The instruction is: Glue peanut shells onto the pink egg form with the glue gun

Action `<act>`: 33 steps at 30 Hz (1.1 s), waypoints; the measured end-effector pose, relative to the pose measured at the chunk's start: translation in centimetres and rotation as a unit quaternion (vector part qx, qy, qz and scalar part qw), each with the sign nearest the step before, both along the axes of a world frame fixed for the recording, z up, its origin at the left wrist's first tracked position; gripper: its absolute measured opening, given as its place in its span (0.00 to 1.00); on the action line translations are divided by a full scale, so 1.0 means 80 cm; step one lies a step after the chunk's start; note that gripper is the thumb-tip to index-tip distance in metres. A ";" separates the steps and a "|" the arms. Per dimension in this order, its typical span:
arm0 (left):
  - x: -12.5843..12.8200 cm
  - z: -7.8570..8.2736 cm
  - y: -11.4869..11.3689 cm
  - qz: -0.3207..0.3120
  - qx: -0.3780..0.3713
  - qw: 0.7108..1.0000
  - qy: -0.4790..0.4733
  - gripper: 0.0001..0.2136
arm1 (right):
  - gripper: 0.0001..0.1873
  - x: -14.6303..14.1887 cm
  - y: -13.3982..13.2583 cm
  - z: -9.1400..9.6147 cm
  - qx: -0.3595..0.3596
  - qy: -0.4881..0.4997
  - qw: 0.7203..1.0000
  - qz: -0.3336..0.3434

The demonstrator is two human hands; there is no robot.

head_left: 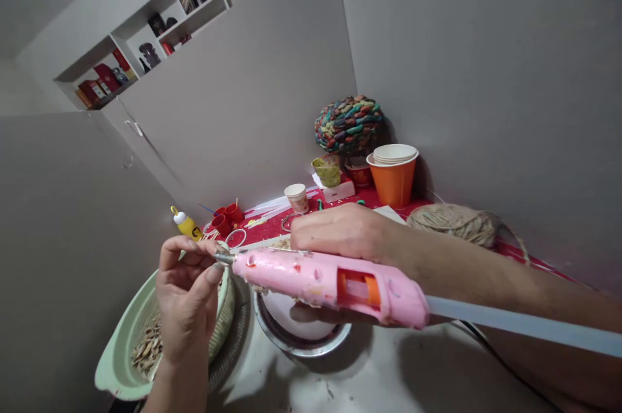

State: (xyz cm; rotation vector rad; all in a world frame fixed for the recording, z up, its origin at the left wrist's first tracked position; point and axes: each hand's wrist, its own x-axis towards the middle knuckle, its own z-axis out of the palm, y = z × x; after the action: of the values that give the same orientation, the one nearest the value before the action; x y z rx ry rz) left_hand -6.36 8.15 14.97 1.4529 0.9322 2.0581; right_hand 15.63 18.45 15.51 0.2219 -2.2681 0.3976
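My right hand (340,231) grips a pink hot glue gun (291,273), its body stained and crusted with dried glue. A long translucent glue stick (515,325) sticks out of the rear end. The metal nozzle (224,258) points left, at the fingertips of my left hand (187,290). Those fingers are pinched together around something too small and hidden to name. Below the left hand stands a light green basket (113,364) holding a heap of brownish husk-like pieces (147,349). Under the glue gun is a metal bowl (343,337), partly covered by the right hand.
On the red cloth stand a paper cup (296,198), red cups (222,225), a yellow bottle (186,225) and an orange bucket (392,183). A ball of twine (449,224) lies right. A multicoloured ball-topped ornament (348,124) stands behind. A black cord (505,361) trails right.
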 end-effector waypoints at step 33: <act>-0.001 -0.011 0.001 0.029 0.090 0.988 0.122 0.16 | 0.14 -0.004 0.000 -0.007 0.047 -0.038 0.994 -0.091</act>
State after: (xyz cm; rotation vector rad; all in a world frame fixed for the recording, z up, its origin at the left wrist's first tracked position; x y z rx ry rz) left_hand -6.43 8.22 14.13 1.8258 0.9096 2.0827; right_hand 15.34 18.44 14.99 0.0462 -2.3600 0.2075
